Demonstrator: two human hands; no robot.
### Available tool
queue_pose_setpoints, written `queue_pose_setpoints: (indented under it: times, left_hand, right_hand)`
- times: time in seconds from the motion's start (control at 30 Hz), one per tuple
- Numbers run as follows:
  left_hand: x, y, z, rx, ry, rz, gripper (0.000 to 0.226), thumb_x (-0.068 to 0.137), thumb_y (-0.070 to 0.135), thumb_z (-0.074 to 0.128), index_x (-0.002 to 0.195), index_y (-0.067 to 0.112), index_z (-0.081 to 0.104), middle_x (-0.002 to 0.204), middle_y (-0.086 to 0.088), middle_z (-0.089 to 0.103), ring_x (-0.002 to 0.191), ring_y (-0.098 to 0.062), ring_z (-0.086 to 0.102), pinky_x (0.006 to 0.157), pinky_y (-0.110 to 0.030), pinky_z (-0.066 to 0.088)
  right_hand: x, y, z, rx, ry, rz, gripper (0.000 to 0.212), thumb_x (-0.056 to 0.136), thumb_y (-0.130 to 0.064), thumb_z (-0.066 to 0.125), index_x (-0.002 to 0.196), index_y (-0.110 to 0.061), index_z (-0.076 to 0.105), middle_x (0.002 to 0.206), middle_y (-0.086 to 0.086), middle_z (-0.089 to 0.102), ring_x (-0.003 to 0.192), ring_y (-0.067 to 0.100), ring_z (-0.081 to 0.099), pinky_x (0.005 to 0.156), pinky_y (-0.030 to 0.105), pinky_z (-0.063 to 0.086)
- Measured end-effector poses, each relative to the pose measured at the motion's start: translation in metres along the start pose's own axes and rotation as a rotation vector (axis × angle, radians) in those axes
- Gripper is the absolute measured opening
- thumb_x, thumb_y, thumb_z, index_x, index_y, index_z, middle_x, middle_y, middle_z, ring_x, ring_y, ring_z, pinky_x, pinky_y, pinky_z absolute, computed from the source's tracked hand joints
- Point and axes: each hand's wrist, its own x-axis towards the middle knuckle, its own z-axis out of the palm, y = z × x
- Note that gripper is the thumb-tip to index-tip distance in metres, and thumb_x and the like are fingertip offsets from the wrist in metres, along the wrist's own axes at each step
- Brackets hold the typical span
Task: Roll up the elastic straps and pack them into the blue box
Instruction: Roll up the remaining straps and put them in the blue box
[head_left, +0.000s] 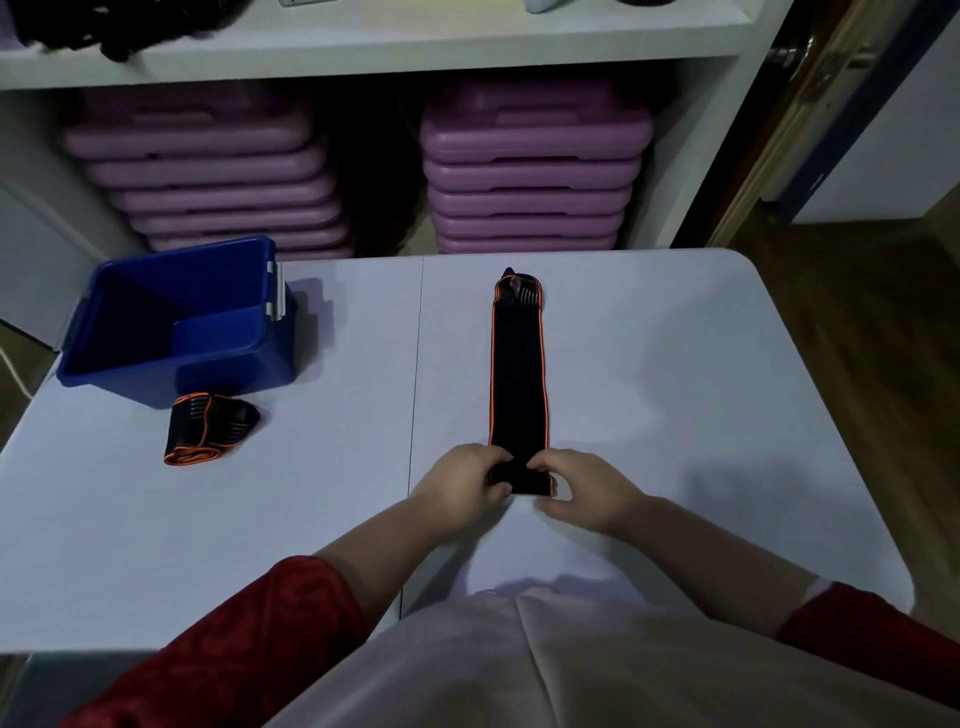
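Note:
A long black elastic strap (518, 374) with orange edges lies flat on the white table (675, 374), running away from me. Its near end is curled into a small roll. My left hand (462, 486) grips that roll from the left, and my right hand (582, 491) grips it from the right. A second strap (208, 428), loosely bundled, lies at the left just in front of the blue box (176, 322). The blue box stands open at the table's far left corner, and its inside looks bare.
Behind the table, a white shelf unit holds two stacks of purple plastic platforms (535, 166). Dark items sit on the upper shelf (104, 26). A wooden floor (857, 338) and a door frame lie to the right. The table has a centre seam (415, 364).

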Motion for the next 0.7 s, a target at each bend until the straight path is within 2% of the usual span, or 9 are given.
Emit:
queue_pose_setpoints:
  times: [0.07,0.13,0.2,0.27,0.37,0.5,0.6,0.67,0.7]
  left_hand:
    - [-0.001,-0.002,0.006,0.062,-0.03,0.059,0.036,0.08,0.028,0.069,0.113,0.015,0.064,0.103,-0.008,0.069,0.096,-0.023,0.061,0.076,-0.022,0.039]
    - [0.001,-0.006,0.011,0.144,-0.041,0.089,0.031,0.083,0.028,0.064,0.112,0.015,0.064,0.105,-0.008,0.067,0.102,-0.024,0.056,0.081,-0.025,0.04]
    - [0.005,-0.008,0.011,0.157,-0.036,0.083,0.029,0.088,0.025,0.054,0.114,0.016,0.062,0.107,-0.01,0.066,0.105,-0.026,0.055,0.084,-0.029,0.041]
    - [0.01,-0.007,0.007,0.088,-0.044,0.038,0.031,0.091,0.023,0.05,0.12,0.015,0.057,0.109,-0.012,0.065,0.101,-0.03,0.059,0.08,-0.032,0.042]
    - [0.019,-0.007,0.0,0.024,-0.015,0.0,0.035,0.093,0.022,0.05,0.126,0.014,0.044,0.112,-0.015,0.062,0.098,-0.031,0.059,0.077,-0.031,0.04]
    - [0.028,-0.01,0.0,-0.029,0.056,-0.004,0.03,0.091,0.016,0.052,0.12,0.012,0.049,0.12,-0.011,0.051,0.097,-0.028,0.059,0.085,-0.03,0.044]
    - [0.03,-0.012,0.005,0.064,0.022,0.011,0.045,0.089,0.029,0.058,0.13,0.011,0.051,0.129,-0.01,0.051,0.11,-0.028,0.057,0.094,-0.03,0.044]
    - [0.03,-0.015,0.007,0.184,-0.032,0.046,0.065,0.084,0.042,0.063,0.139,0.011,0.044,0.136,-0.009,0.05,0.121,-0.027,0.05,0.101,-0.034,0.042]
    - [0.031,-0.017,0.007,0.255,-0.051,0.07,0.068,0.086,0.042,0.062,0.142,0.011,0.04,0.139,-0.009,0.048,0.124,-0.028,0.047,0.103,-0.035,0.04]
  right_hand:
    - [0.0,0.001,0.001,-0.05,-0.013,-0.03,0.038,0.08,-0.028,0.063,0.117,-0.022,0.056,0.105,0.0,0.063,0.095,0.016,0.058,0.083,0.028,0.044]
    - [0.002,0.003,0.004,-0.061,0.023,-0.017,0.034,0.083,-0.02,0.06,0.117,-0.019,0.057,0.108,0.004,0.064,0.099,0.02,0.058,0.086,0.031,0.045]
    - [0.004,0.005,0.006,-0.035,0.058,0.001,0.029,0.086,-0.021,0.055,0.115,-0.022,0.057,0.106,0.003,0.065,0.097,0.021,0.06,0.086,0.035,0.047]
    - [0.008,0.006,0.005,0.033,0.086,0.036,0.025,0.089,-0.024,0.053,0.114,-0.025,0.057,0.104,0.0,0.066,0.095,0.018,0.061,0.085,0.035,0.049]
    - [0.017,0.007,0.002,0.139,0.139,0.143,0.022,0.089,-0.027,0.054,0.111,-0.025,0.058,0.093,-0.004,0.065,0.088,0.017,0.062,0.084,0.037,0.05]
    - [0.035,0.006,-0.002,0.205,0.158,0.323,0.013,0.084,-0.035,0.055,0.096,-0.037,0.057,0.074,-0.013,0.057,0.085,0.018,0.062,0.086,0.038,0.051]
    - [0.043,0.004,-0.002,0.246,0.158,0.402,0.01,0.081,-0.034,0.058,0.089,-0.038,0.053,0.077,-0.013,0.06,0.088,0.02,0.065,0.088,0.038,0.051]
    - [0.044,0.006,-0.002,0.257,0.173,0.419,0.015,0.078,-0.038,0.06,0.088,-0.041,0.05,0.078,-0.009,0.063,0.082,0.02,0.066,0.083,0.038,0.053]
    - [0.043,0.009,-0.002,0.234,0.187,0.399,0.017,0.077,-0.04,0.061,0.089,-0.041,0.05,0.078,-0.007,0.063,0.08,0.02,0.065,0.081,0.037,0.054]
